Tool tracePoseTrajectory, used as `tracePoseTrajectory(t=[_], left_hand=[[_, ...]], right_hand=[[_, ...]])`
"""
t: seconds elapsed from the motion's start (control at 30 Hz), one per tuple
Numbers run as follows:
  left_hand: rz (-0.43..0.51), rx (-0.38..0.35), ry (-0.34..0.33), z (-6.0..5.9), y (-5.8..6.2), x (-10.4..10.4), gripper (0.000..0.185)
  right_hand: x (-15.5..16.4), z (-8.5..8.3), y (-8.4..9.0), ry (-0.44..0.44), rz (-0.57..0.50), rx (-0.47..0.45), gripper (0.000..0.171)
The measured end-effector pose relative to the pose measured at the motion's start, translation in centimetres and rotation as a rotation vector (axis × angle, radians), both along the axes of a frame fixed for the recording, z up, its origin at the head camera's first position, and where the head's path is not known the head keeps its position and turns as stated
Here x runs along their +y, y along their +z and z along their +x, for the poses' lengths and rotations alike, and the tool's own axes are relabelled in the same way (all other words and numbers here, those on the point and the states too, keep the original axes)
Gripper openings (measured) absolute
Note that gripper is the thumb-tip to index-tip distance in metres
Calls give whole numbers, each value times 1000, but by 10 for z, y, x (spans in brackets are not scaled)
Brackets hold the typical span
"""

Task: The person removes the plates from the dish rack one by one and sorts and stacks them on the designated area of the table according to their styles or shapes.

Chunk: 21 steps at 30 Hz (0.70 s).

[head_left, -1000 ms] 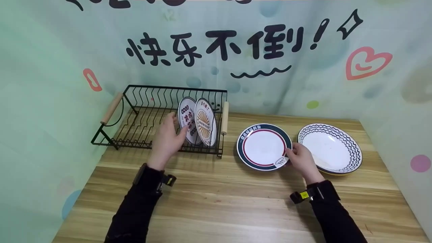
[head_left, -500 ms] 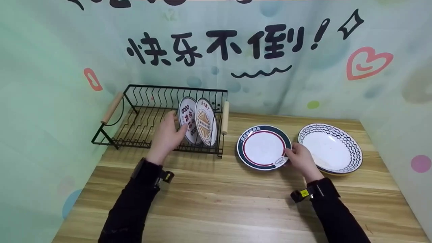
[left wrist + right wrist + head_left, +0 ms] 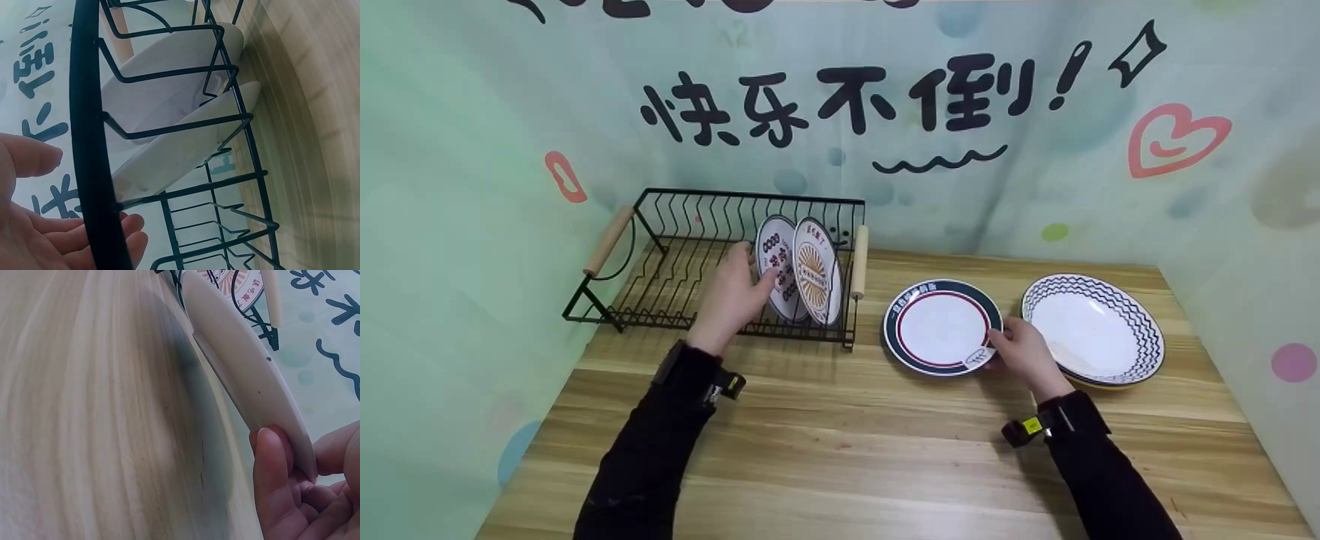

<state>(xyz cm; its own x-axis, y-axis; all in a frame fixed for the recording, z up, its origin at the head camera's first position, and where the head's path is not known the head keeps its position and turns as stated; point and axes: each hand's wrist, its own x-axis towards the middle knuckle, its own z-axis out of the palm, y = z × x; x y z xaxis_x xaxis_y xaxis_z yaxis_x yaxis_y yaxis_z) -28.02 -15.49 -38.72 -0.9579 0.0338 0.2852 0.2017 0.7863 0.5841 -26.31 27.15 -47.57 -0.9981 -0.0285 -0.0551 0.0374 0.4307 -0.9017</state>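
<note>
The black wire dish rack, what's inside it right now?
Two patterned plates stand upright at the right end of the rack, the left hand touching the nearer one. Their lower edges are partly hidden by hand and wires.

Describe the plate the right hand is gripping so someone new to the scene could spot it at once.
On the wooden table, right of the black wire dish rack, two plates lie side by side. The right hand pinches the near edge of the navy-rimmed plate, the one closer to the rack. A thin red ring marks it; its neighbour, the zigzag-rimmed plate, has none.
</note>
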Motion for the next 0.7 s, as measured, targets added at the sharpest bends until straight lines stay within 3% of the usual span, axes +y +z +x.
tracePoseTrajectory(t=[0.7], left_hand=[[-84,-102,-6,-10,2,0,71]], right_hand=[[0,-5,-5,13,55,2,23]])
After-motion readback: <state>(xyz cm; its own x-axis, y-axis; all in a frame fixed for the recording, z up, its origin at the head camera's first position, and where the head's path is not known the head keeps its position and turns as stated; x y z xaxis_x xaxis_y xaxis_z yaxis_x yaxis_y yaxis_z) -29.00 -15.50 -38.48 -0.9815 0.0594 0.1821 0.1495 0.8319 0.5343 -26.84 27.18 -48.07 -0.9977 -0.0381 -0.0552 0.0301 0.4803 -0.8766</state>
